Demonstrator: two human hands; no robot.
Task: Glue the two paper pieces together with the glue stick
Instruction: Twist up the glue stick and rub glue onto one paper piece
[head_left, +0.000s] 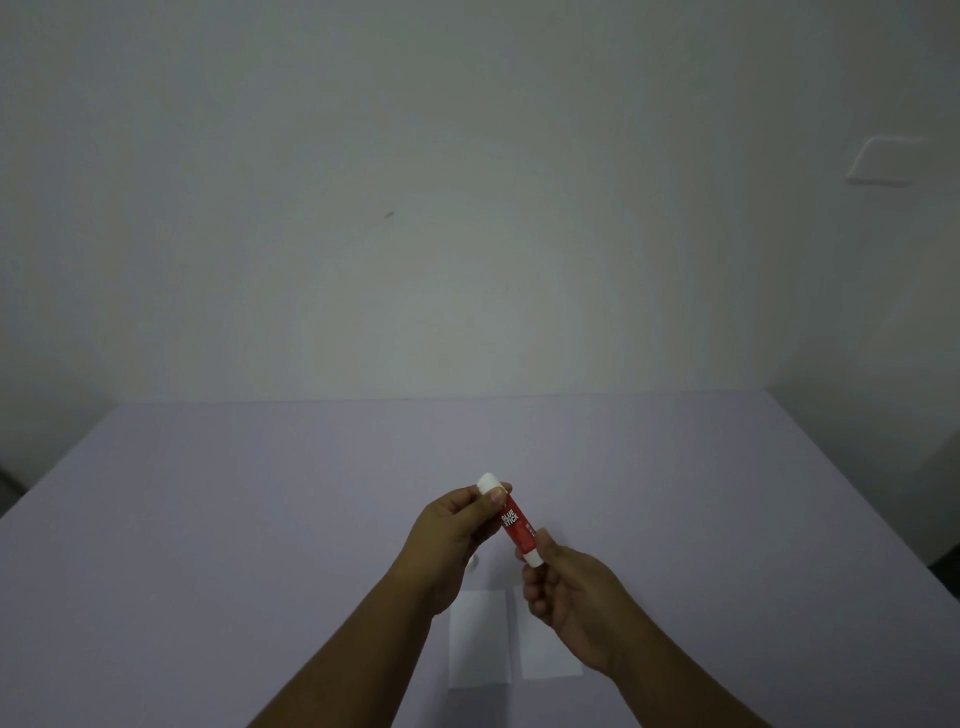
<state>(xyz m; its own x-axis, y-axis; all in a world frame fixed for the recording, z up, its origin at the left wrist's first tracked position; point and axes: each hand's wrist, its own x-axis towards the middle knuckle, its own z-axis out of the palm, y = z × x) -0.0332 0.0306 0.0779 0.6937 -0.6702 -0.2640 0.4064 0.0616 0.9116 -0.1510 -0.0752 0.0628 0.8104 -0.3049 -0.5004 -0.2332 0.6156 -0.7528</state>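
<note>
Glue stick: a red tube with white lettering, a white cap at the far upper-left end and a white base at the near lower-right end; it is held tilted in the air above the table, over the middle of the scene.
Left hand: raised over the table, its thumb and fingers closed around the white cap end of the glue stick; the thumb is laid across the tube just below the cap.
Right hand: raised a little nearer and to the right, its fingers curled and pinched on the white base end of the glue stick.
Cap: seen seated on the tube; no gap is visible between cap and body.
Left paper piece: a white rectangle lying flat on the table, near the viewer, partly covered by the left wrist at its far left corner.
Right paper piece: a second white rectangle lying flat just beside the first, to its right, with a narrow strip of table between them; its far part is hidden by the right hand.
Table: a pale lilac surface reaching to the far wall.
Wall: plain and pale, dimly lit, with one small dark mark left of centre.
</note>
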